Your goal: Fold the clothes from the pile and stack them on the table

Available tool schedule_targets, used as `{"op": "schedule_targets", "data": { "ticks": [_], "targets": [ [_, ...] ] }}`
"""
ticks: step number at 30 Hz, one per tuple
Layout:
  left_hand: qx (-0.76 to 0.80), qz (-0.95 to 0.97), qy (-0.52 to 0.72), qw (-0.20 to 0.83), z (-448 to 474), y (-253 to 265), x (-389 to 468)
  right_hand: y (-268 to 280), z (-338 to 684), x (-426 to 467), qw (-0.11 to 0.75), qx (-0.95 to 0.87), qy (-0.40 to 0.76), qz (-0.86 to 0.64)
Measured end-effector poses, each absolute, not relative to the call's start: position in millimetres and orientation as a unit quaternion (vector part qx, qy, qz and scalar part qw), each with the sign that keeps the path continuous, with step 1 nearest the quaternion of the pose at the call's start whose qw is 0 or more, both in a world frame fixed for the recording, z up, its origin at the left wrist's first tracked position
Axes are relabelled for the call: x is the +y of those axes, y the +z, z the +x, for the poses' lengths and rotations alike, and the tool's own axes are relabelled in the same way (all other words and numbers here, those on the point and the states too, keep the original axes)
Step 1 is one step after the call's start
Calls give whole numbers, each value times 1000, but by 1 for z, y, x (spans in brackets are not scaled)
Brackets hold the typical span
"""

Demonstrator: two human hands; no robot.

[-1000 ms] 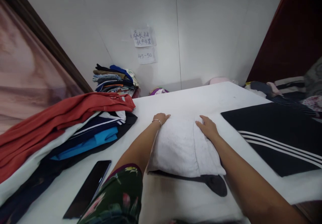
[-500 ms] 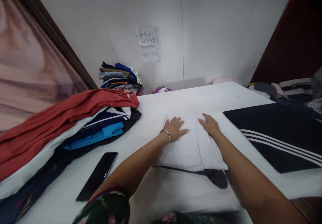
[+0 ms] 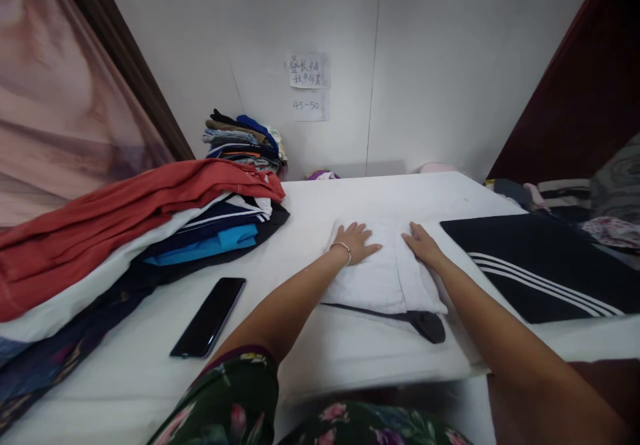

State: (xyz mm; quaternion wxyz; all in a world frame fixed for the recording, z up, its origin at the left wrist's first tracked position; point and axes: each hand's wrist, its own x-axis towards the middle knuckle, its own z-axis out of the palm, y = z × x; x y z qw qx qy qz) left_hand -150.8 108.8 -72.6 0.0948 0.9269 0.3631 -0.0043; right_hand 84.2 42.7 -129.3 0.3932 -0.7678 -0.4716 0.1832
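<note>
Head view: a white folded garment, soft-looking, faintly wrinkled and roughly rectangular, lies on the white table at the dial's centre. A long seam or fold runs down its right part, and a dark layer pokes out beneath it with a rounded end between 4 and 5 o'clock. The left hand, a bracelet at its wrist, lies flat on the cloth at 11 o'clock, fingers spread wide. The right hand rests at the garment's 1 o'clock corner, thumb apart from the fingers; whether it pinches fabric I cannot tell. At 3 o'clock sits a smooth black garment, flat and angular, with 3 white stripes. A glossy, slab-shaped phone lies between 8 and 9 o'clock. Towards 10 o'clock, a creased red garment drapes over other clothes, including bright blue cloth.
</note>
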Motion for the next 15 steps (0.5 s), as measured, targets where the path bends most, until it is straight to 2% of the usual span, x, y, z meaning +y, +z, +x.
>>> {"op": "schedule_targets", "data": {
  "ticks": [6, 10, 15],
  "targets": [
    [388, 910, 59, 130, -155, -71, 108, -123, 63, -17, 529, -330, 290, -726],
    [457, 847, 151, 226, -176, -72, 107, -117, 47, -57, 584, -251, 368, -678],
    [549, 715, 202, 383, -212, -86, 104, -112, 36, -85, 592, -209, 426, -651]
  ]
}}
